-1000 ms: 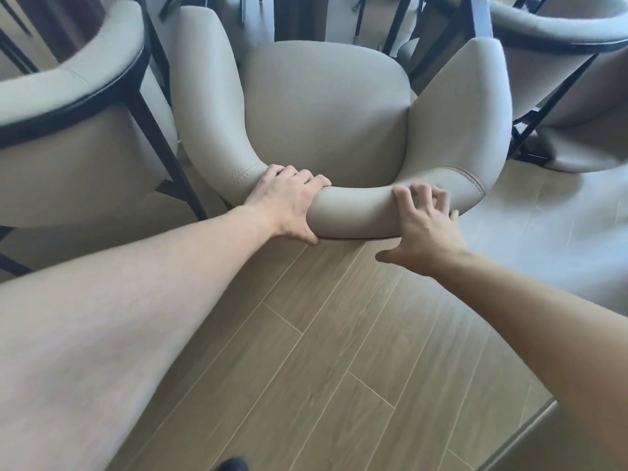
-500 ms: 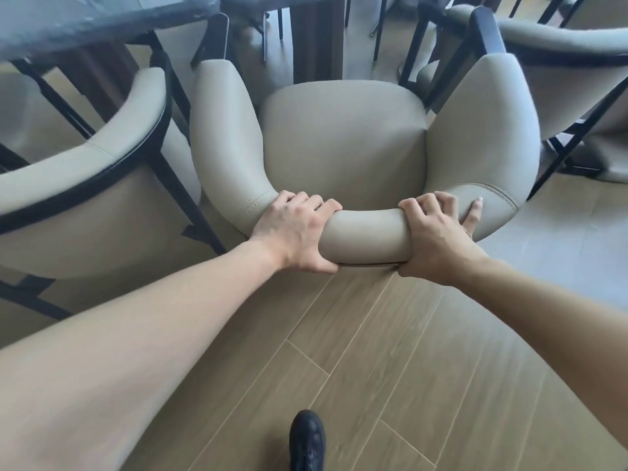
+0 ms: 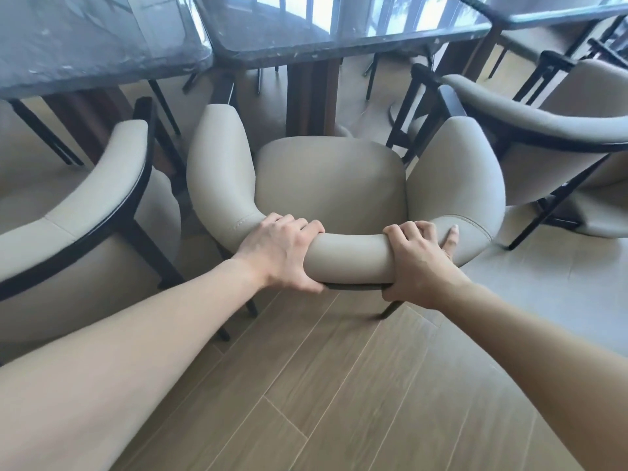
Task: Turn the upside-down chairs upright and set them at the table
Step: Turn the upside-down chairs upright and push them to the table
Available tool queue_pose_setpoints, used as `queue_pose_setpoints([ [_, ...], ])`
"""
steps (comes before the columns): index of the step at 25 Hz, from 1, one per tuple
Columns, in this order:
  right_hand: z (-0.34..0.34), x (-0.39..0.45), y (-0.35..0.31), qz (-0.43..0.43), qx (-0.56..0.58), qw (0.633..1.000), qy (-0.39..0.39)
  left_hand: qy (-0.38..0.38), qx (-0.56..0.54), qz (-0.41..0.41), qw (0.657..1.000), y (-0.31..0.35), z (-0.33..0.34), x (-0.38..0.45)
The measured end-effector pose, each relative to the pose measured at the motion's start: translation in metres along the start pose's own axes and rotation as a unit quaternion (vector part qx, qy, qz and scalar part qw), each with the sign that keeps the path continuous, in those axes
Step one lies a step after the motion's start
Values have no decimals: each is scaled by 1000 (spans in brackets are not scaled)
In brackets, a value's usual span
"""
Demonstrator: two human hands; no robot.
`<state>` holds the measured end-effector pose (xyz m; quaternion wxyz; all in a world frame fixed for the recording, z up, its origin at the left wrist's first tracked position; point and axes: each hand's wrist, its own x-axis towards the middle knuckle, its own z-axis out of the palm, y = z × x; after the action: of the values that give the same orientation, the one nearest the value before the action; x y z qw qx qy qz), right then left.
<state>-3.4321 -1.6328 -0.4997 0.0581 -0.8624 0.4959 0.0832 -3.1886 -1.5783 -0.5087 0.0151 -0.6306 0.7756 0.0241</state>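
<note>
A beige padded armchair (image 3: 329, 178) with a dark frame stands upright on the wooden floor, its seat facing a dark glossy table (image 3: 339, 32). My left hand (image 3: 282, 253) grips the curved backrest left of its middle. My right hand (image 3: 418, 260) grips the same backrest to the right, the little finger stretched along the padding. The chair's front legs are hidden under the seat.
A matching armchair (image 3: 78, 219) stands close on the left, and another (image 3: 550, 130) close on the right. A second dark table (image 3: 85, 39) adjoins at the left, and a third table corner (image 3: 560, 11) shows at the far right. Wooden floor (image 3: 339, 385) lies open behind the chair.
My right hand has closed round the backrest, which it only touched a second ago. The view has lifted and the tabletops have come into sight beyond the chair.
</note>
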Motion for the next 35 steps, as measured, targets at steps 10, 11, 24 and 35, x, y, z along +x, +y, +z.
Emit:
queue_pose_setpoints([
  [10,-21,54,10,2,6,999,-35,-29,-38,0,999,-29,-14,48],
  [11,-22,59,12,3,8,999,-39,-31,-41,-1,999,-31,-15,52],
  [24,-39,110,41,-106,-78,989,-71,-128,-105,-43,985,-49,-29,96],
  [35,-46,130,66,-252,-67,962,-80,-257,-11,42,965,-120,-38,99],
])
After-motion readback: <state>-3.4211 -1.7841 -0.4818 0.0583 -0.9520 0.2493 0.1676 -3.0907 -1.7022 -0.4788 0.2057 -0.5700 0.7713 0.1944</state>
